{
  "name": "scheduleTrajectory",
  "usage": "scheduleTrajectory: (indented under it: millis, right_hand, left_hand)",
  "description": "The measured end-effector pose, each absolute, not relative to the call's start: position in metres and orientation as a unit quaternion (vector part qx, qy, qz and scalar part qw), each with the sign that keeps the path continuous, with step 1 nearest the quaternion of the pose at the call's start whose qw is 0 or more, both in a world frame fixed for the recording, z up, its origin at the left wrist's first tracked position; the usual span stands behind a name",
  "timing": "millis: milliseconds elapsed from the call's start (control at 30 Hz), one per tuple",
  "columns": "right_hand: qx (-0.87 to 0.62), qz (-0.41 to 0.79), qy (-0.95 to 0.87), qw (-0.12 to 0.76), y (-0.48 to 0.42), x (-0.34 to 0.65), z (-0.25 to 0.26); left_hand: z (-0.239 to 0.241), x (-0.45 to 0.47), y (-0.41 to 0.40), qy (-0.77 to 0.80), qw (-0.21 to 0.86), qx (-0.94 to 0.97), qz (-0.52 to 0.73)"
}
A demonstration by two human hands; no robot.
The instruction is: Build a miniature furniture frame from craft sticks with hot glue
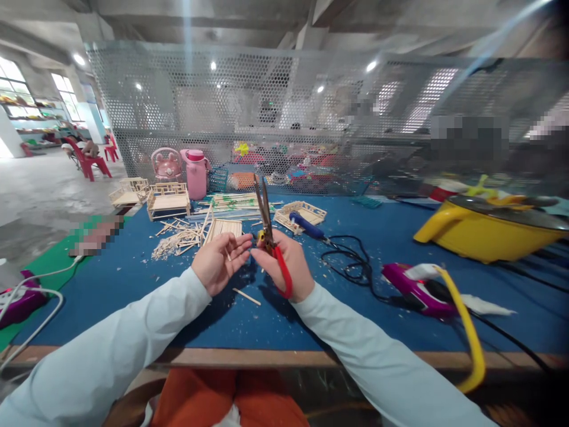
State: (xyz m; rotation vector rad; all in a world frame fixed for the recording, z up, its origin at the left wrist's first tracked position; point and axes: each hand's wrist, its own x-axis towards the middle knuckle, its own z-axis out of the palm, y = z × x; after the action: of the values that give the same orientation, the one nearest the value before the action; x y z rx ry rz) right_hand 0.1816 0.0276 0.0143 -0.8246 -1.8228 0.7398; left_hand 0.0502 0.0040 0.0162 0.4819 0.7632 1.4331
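My right hand [291, 261] is closed around red-handled scissors [265, 209]. Their long metal blades point up and away from me, slightly parted. Beside it, my left hand [222, 261] is turned palm up with its fingers loosely curled near the scissors' pivot. A short wooden stick piece [229, 255] shows among its fingers. On the blue table top below the hands lies a loose wooden stick [246, 296]. Just beyond the left hand are a slatted stick panel [224, 228] and a heap of cut stick bits [175, 244].
Small stick-built furniture models [169, 200] stand at the back left by a pink flask [197, 173]. A blue glue gun [306, 226] lies near a stick frame [315, 212]. To the right are a purple power strip [418, 290] and a yellow pan [493, 228]. Perforated metal screen [275, 83] behind.
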Motion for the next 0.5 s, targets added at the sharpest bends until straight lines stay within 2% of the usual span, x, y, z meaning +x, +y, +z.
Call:
scheduleTrajectory:
  millis: [167,500]
  right_hand:
    - [-0.327,0.293,-0.762,0.477,0.023,0.169,0.001]
    - [-0.341,0.382,-0.721,0.466,0.028,0.167,0.003]
  left_hand:
    - [0.014,0.063,0.002,0.307,0.659,0.201,0.657]
    - [0.014,0.064,0.001,0.336,0.629,0.237,0.66]
